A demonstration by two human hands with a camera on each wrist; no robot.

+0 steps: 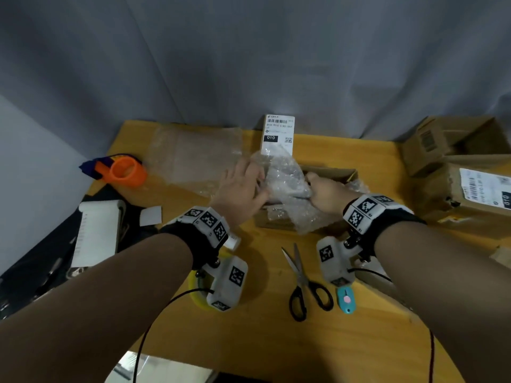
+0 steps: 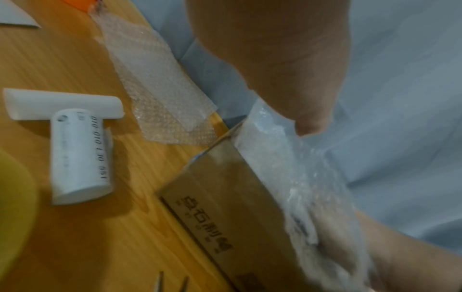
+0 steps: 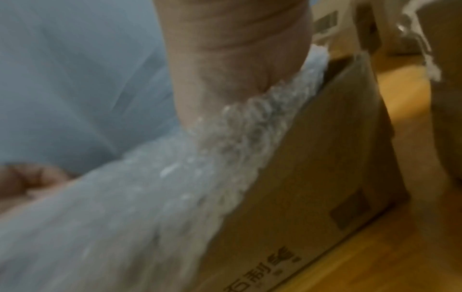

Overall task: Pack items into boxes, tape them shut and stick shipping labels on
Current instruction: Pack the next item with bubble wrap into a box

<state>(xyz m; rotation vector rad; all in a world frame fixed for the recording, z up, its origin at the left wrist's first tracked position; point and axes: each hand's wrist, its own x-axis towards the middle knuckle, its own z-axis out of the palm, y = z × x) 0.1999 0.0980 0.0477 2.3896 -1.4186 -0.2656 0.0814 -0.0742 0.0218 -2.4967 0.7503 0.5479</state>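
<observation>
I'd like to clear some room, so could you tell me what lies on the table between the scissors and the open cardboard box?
Nothing: in the head view, bare table separates the scissors from the box.

The worktop (image 1: 345, 341) is honey-yellow wood grain. The open box (image 1: 331, 172) is plain brown card with dark print, the bubble wrap (image 1: 287, 175) clear and dimpled. Far left, the tape dispenser (image 1: 125, 171) is bright orange. The near scissors (image 1: 301, 283) have black handles, the cutter (image 1: 345, 299) turquoise with a pink button. The far label (image 1: 278, 134) is white with black barcode.
</observation>
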